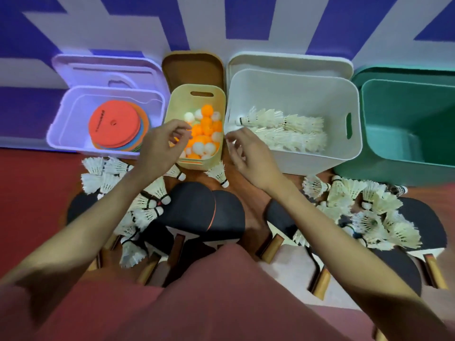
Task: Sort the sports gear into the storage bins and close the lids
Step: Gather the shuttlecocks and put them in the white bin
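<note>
Both hands hang with fingers loosely spread and nothing in them: the left hand (163, 141) over the near left corner of the yellow bin (195, 94) of orange and white balls (203, 134), the right hand (248, 153) at the near left edge of the white bin (293, 92), which holds rows of shuttlecocks (285, 126). A lilac bin (61, 124) has flat coloured discs (115, 126); the green bin (406, 114) looks bare (lids stand behind). Loose shuttlecocks (369, 212) and paddles (194, 205) lie on the floor.
</note>
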`<state>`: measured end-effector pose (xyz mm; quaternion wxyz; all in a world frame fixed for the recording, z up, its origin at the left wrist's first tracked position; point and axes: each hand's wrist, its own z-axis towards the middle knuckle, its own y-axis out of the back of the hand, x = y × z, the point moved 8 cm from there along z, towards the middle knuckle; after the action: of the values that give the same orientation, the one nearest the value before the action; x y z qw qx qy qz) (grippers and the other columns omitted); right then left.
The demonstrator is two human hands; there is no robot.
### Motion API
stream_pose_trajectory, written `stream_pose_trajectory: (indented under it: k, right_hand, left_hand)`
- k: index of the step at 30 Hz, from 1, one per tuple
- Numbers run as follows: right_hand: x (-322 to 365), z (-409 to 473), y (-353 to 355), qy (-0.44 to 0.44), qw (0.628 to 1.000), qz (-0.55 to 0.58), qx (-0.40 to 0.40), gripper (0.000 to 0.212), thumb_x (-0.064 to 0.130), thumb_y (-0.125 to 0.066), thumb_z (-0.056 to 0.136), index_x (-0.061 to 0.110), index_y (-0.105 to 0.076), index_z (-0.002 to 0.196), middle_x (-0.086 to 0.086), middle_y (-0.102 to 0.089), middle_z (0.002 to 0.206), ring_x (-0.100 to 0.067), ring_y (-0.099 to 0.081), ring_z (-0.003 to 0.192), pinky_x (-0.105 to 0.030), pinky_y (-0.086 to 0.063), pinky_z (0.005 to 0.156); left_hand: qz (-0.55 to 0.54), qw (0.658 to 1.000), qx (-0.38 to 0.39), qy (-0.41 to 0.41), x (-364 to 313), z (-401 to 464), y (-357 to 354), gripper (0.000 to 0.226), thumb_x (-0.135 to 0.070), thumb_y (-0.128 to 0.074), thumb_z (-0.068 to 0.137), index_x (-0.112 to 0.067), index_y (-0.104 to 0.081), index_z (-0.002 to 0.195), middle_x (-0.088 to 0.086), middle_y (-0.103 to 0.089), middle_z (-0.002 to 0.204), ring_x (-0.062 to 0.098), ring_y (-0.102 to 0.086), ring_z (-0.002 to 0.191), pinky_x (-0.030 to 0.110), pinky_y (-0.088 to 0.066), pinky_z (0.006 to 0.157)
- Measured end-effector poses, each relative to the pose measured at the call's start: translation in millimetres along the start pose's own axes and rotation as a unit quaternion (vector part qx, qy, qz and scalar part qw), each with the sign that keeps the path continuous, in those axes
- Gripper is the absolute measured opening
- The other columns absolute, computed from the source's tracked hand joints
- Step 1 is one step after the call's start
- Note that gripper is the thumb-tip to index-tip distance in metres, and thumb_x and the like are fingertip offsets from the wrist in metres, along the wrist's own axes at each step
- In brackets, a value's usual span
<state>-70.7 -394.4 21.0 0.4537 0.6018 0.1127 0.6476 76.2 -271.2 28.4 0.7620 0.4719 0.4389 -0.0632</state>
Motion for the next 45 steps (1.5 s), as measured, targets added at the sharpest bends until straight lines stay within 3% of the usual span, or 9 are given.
stream_pose_trajectory:
  k: [5,9,16,21,28,32,37,42,45]
  right_hand:
    - [-17,-30,-77,-0.08,0.988,-0.049,0.125,0.025,0.011,-0.055,0.087,0.006,-0.056,0.111,-0.013,-0.055,0.104,-0.031,-0.059,0.089,-0.04,-0.049,0.071]
    - [-50,-46,-124,-0.202,0.955,-0.09,0.196,0.039,0.011,-0.056,0.083,0.002,-0.048,0.12,-0.02,-0.053,0.116,-0.037,-0.052,0.109,-0.043,-0.046,0.09]
    - [-75,-40,-153,-0.335,0.93,-0.069,0.136,0.062,0.015,-0.071,0.08,-0.005,-0.034,0.127,-0.024,-0.045,0.127,-0.039,-0.041,0.121,-0.041,-0.036,0.101]
    - [-83,-33,-163,-0.388,0.915,-0.066,0.091,0.077,0.017,-0.076,0.076,-0.003,-0.029,0.133,-0.024,-0.042,0.132,-0.04,-0.04,0.124,-0.042,-0.035,0.102]
    - [-88,-31,-163,-0.397,0.912,-0.079,0.066,0.047,0.004,-0.059,0.08,-0.003,-0.037,0.121,-0.025,-0.053,0.119,-0.045,-0.05,0.11,-0.046,-0.042,0.088]
    - [-84,-40,-152,-0.392,0.917,-0.071,0.035,0.063,0.0,-0.058,0.073,-0.001,-0.035,0.132,-0.026,-0.052,0.12,-0.046,-0.049,0.11,-0.049,-0.041,0.095]
    - [-61,-57,-133,-0.349,0.936,-0.051,-0.01,0.08,-0.003,-0.058,0.071,0.013,-0.03,0.144,-0.021,-0.055,0.117,-0.037,-0.047,0.106,-0.043,-0.041,0.093]
    - [-27,-69,-119,-0.292,0.955,-0.018,-0.056,0.043,0.001,-0.058,0.078,0.014,-0.053,0.119,-0.013,-0.057,0.106,-0.025,-0.051,0.094,-0.045,-0.049,0.083]
    - [-12,-75,-112,-0.295,0.951,0.011,-0.097,0.014,0.011,-0.064,0.085,0.01,-0.059,0.098,-0.009,-0.056,0.097,-0.026,-0.057,0.086,-0.037,-0.052,0.075]
  left_hand:
    - [0.068,0.997,0.006,0.034,56,-46,13,0.019,-0.031,-0.05,0.096,-0.018,-0.063,0.092,-0.001,-0.07,0.077,0.019,-0.066,0.069,0.042,-0.052,0.063]
    - [0.132,0.981,0.026,0.141,117,-59,6,0.015,-0.021,-0.061,0.089,-0.009,-0.064,0.098,0.005,-0.071,0.09,0.026,-0.066,0.084,0.038,-0.052,0.069]
    - [0.176,0.95,0.048,0.252,170,-49,-9,0.027,-0.027,-0.066,0.085,-0.005,-0.065,0.099,0.014,-0.07,0.098,0.038,-0.062,0.098,0.042,-0.049,0.076]
    - [0.239,0.939,0.079,0.236,170,-35,-26,0.035,-0.034,-0.067,0.086,-0.007,-0.064,0.107,0.014,-0.068,0.107,0.034,-0.06,0.107,0.04,-0.041,0.091]
    - [0.256,0.937,0.085,0.222,171,-28,-33,0.02,-0.025,-0.067,0.086,-0.017,-0.068,0.105,0.007,-0.07,0.101,0.029,-0.06,0.105,0.037,-0.032,0.092]
    - [0.214,0.963,0.038,0.162,158,-34,-23,0.015,-0.012,-0.068,0.081,-0.024,-0.071,0.088,0.0,-0.07,0.085,0.026,-0.06,0.094,0.033,-0.026,0.083]
    - [0.181,0.982,0.002,0.054,128,-52,-8,0.002,-0.017,-0.071,0.081,-0.018,-0.069,0.081,0.004,-0.065,0.089,0.03,-0.056,0.091,0.037,-0.033,0.083]
    - [0.07,0.997,0.026,0.029,116,-72,-1,0.005,-0.014,-0.068,0.084,-0.013,-0.066,0.088,0.015,-0.048,0.125,0.031,-0.042,0.125,0.036,-0.033,0.095]
    - [-0.065,0.991,0.105,0.053,111,-82,-3,0.004,-0.015,-0.062,0.088,-0.013,-0.06,0.089,0.003,-0.048,0.115,0.021,-0.043,0.121,0.028,-0.034,0.09]
